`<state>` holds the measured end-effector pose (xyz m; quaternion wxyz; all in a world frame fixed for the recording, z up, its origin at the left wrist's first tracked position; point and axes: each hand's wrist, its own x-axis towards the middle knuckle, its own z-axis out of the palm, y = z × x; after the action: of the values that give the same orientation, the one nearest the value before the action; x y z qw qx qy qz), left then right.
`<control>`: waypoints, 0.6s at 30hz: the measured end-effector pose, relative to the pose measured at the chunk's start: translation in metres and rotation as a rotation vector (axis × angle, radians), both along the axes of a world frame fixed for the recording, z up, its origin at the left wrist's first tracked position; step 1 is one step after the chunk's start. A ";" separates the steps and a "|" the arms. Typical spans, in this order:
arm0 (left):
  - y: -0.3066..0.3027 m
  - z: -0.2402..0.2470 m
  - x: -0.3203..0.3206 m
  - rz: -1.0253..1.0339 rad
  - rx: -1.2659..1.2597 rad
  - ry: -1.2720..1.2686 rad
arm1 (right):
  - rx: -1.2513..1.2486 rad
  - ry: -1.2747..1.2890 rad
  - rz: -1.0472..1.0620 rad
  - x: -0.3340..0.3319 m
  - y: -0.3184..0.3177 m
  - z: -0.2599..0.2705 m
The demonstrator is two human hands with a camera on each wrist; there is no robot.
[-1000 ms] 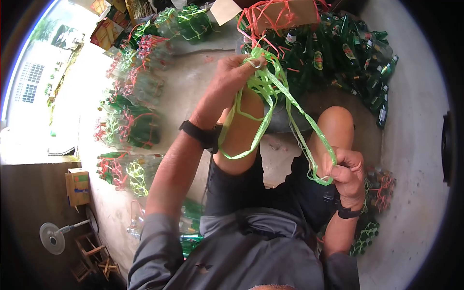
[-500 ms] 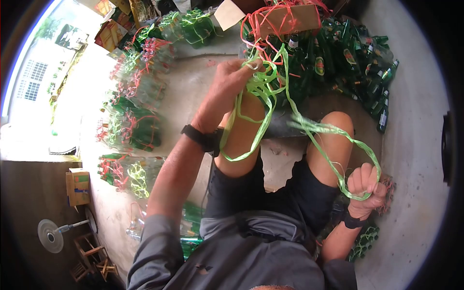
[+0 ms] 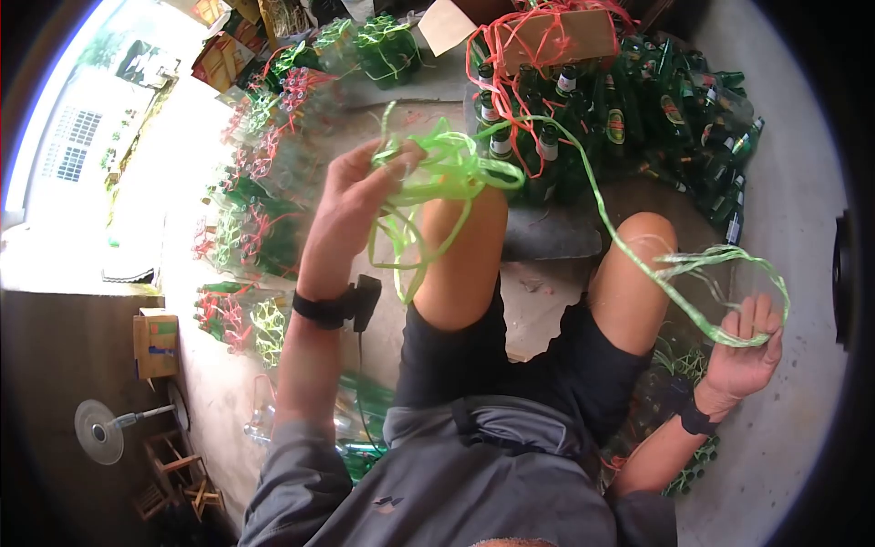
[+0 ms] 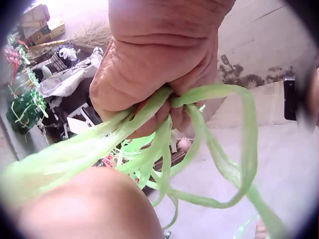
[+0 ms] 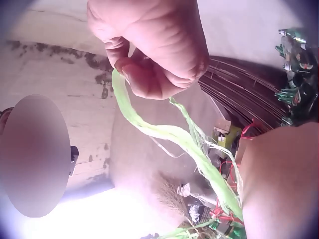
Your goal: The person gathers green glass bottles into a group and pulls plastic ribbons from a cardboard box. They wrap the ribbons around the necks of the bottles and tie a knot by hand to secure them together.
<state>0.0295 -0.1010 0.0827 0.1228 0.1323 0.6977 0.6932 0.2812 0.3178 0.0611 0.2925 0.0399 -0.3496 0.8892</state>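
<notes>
- Between both hands I'm watching twine (image 3: pixel 447 173) stretching lengthwise, from left hand (image 3: pixel 351 196) out to right hand (image 3: pixel 747 351).
- Left is clutching it bunched; right is pinching its far end.

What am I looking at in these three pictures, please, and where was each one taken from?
There is no machine here: a seated person works with bare hands and wears three cameras. The wide picture comes from the head camera, looking down past the knees. The other two come from the wrist cameras, each close to its own hand. The left hand grips a tangled bunch of green string, and the right hand pinches a loop of the same string out to the side. On the concrete floor lie loose green bottles ahead, and tied bundles of bottles on the left.
</notes>
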 end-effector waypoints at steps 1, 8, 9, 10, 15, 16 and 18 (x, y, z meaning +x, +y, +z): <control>-0.011 0.003 0.001 0.055 -0.010 0.042 | -0.001 0.000 0.001 0.001 0.006 0.004; -0.057 0.027 0.019 0.323 0.063 0.078 | 0.114 -0.029 -0.134 -0.004 0.026 0.016; -0.064 0.028 0.021 0.333 0.083 0.080 | 0.148 -0.085 -0.170 -0.008 0.027 0.016; -0.071 0.028 0.022 0.343 0.103 0.081 | 0.181 -0.141 -0.207 -0.012 0.027 0.016; -0.075 0.032 0.047 0.456 0.128 0.081 | 0.409 -0.493 -0.327 -0.032 0.009 0.011; -0.078 0.031 0.052 0.461 0.128 0.084 | 0.534 -0.617 -0.366 -0.039 0.002 0.012; -0.083 0.029 0.060 0.478 0.168 0.074 | 0.623 -0.693 -0.413 -0.048 -0.004 0.011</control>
<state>0.0897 -0.1842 0.1117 -0.0815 -0.0012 0.6531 0.7529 0.2334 0.3139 0.0717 0.3033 -0.2419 -0.6752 0.6273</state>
